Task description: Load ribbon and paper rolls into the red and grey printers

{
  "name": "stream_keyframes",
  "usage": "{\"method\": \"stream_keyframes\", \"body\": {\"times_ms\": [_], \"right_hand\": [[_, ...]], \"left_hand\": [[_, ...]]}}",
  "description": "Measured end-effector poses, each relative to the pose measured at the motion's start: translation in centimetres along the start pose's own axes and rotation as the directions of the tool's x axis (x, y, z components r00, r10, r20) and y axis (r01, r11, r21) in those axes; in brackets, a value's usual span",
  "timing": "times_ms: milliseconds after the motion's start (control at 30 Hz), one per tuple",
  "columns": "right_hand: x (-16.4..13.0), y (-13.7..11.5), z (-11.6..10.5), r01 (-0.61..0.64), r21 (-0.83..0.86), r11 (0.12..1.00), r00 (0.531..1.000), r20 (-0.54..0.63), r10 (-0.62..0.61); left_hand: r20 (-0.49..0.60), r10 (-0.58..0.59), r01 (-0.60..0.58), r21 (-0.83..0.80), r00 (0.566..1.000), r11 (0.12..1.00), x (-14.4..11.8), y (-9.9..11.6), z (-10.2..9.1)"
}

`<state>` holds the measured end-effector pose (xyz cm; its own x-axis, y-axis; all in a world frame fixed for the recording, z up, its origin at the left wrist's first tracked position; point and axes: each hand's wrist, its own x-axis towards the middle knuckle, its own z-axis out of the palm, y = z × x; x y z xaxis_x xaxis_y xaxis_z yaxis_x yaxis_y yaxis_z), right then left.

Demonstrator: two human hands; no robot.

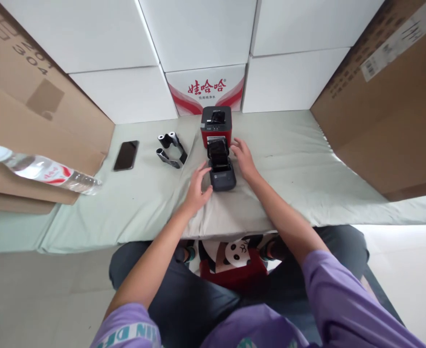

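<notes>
A small dark label printer [223, 180] lies on the cloth in front of me, its glossy black lid [218, 147] swung up and back. My left hand [198, 187] is beside the printer's left side, fingers apart, with the fingertips at or very near its edge. On the other side, my right hand [244, 157] has its fingers spread next to the raised lid; whether they touch it I cannot tell. Neither hand grips anything. Directly behind the lid stands a red box with a dark top [216, 121]. What is inside the printer is hard to make out.
To the left lie a black-and-white forked object [171, 150], a smartphone [126, 155] and a tilted water bottle [46, 170]. White boxes [205, 38] are stacked along the back. Cardboard boxes stand at the left [35, 111] and right [390, 121]. The cloth-covered table's front edge [133, 237] is near my knees.
</notes>
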<state>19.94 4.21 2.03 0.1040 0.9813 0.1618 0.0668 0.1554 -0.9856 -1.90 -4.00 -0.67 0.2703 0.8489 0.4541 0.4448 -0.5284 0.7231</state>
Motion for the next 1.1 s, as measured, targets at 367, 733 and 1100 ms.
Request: {"method": "stream_keyframes", "body": {"times_ms": [367, 733, 1100], "right_hand": [[0.3, 2.8, 1.3, 0.05, 0.165, 0.985, 0.994, 0.092, -0.065], [1.2, 3.7, -0.1, -0.033, 0.252, 0.967, 0.968, 0.247, -0.032], [0.7, 2.6, -0.4, 0.002, 0.056, 0.998, 0.952, 0.305, -0.019]], "left_hand": [[0.057, 0.12, -0.118, -0.028, 0.991, 0.993, 1.3, 0.6, 0.3], [-0.083, 0.085, -0.075, 0.12, 0.993, 0.99, 0.1, 0.6, -0.8], [0.094, 0.081, -0.1, 0.223, 0.992, 0.97, 0.7, -0.4, -0.4]]}}
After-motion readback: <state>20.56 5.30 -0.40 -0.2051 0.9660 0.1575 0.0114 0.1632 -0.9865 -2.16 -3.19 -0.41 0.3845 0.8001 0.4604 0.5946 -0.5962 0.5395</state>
